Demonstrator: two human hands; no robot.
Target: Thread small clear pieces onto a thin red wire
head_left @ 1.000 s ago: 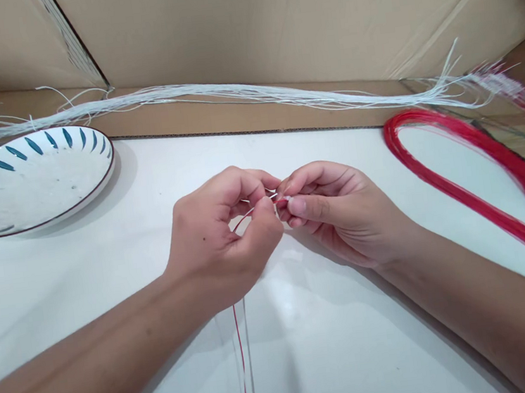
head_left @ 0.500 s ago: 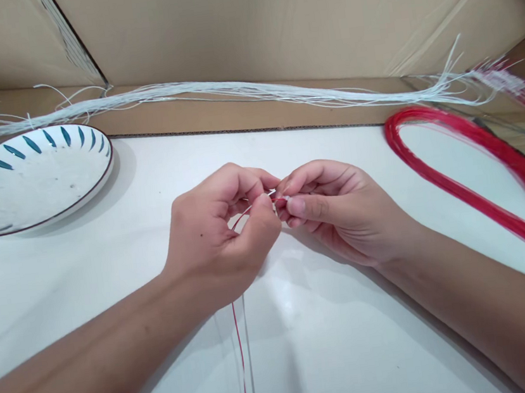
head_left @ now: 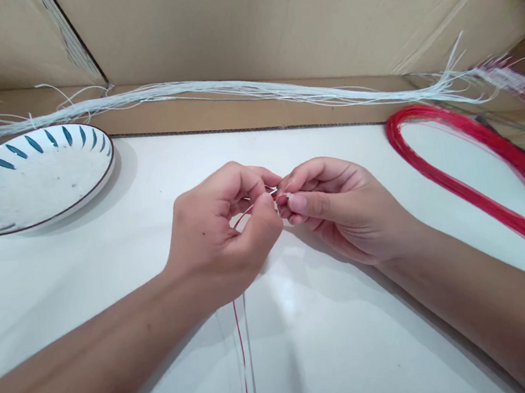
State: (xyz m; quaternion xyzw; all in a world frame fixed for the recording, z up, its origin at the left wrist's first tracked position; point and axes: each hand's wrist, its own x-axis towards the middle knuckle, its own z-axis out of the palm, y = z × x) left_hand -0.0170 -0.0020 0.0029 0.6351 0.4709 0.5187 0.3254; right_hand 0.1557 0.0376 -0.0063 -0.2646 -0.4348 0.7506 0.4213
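My left hand (head_left: 226, 233) is closed, pinching a thin red wire (head_left: 242, 358) and a thin white wire (head_left: 251, 363) between thumb and fingertips. Both wires run out below the palm and hang toward the bottom edge of the view. Facing it, my right hand (head_left: 345, 212) is closed too, thumb and forefinger gripping a small white piece (head_left: 288, 196) at the end of the red wire. Fingers cover most of that piece, so its exact shape is hidden. The fingertips of both hands almost meet above the white tabletop (head_left: 356, 338).
On the left stands a white plate (head_left: 45, 185) with dark green strokes around its rim. A looped bundle of red wires (head_left: 462, 181) lies at the right. Along the cardboard wall (head_left: 242, 27) at the back stretches a long bundle of white wires (head_left: 230, 89).
Almost nothing differs. Both hands keep their pinch, and the whole view has shifted very slightly.
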